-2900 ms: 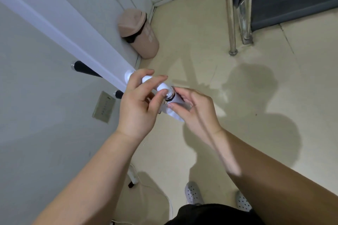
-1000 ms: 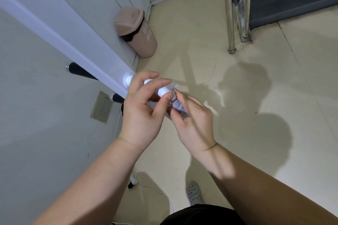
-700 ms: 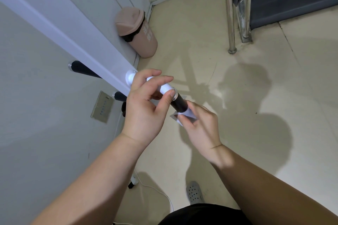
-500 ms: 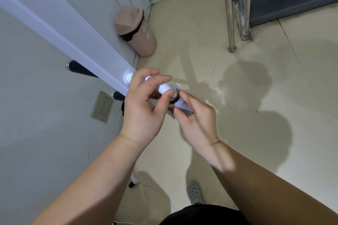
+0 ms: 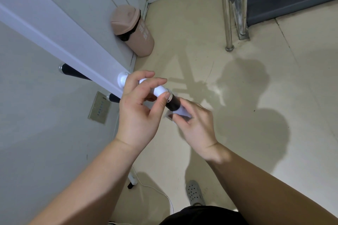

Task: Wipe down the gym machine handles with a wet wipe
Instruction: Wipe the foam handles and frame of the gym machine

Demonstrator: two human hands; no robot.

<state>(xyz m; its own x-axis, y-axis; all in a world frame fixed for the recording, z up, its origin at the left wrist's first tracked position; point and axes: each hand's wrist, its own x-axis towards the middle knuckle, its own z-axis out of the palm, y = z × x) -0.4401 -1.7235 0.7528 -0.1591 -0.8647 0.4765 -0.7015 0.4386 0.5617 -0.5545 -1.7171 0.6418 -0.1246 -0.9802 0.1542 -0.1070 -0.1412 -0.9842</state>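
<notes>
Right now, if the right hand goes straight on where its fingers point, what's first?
Likely the silver collar and a fingertip of the left hand on it: the right hand holds the wipe on the black grip, fingers aimed up-left. Depth unclear.

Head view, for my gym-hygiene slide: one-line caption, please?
Left hand grips the white bar; right hand holds a wet wipe around its black grip.
</notes>
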